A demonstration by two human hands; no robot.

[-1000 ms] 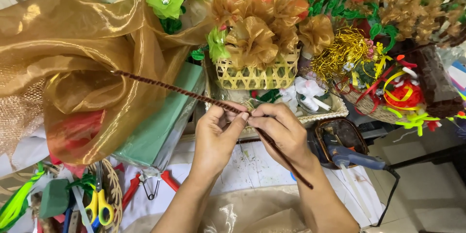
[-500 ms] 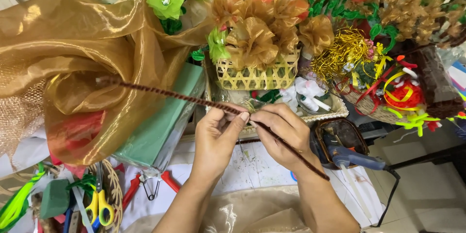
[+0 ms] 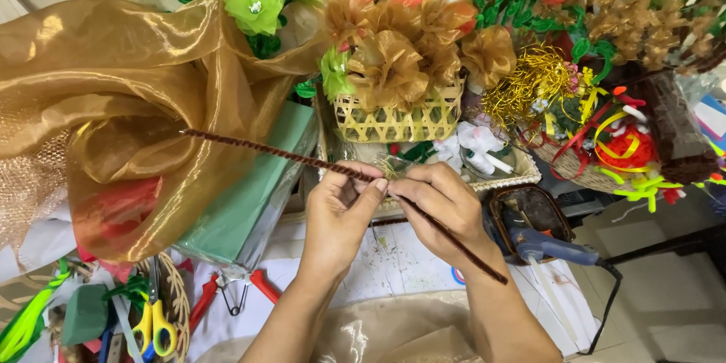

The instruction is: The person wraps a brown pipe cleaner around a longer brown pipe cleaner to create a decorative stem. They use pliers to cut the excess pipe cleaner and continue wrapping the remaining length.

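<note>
A long dark-brown pipe cleaner runs slantwise from upper left to lower right across the table. My left hand pinches it near the middle with thumb and forefinger. My right hand grips it just beside, fingertips touching the left hand's; the stem's lower end sticks out past my right wrist. A small tuft of pale fibre shows between the fingertips. Sheer gold organza fabric bulges at the left, behind the stem's far tip.
A woven basket of gold fabric flowers stands behind my hands, with more flower baskets at right. A glue gun lies right of my wrist. Green foam block, red pliers and yellow scissors lie at left.
The pipe cleaner has slid down and to the right through my fingers, so more of it sticks out past my right wrist. Both hands stay in place.
</note>
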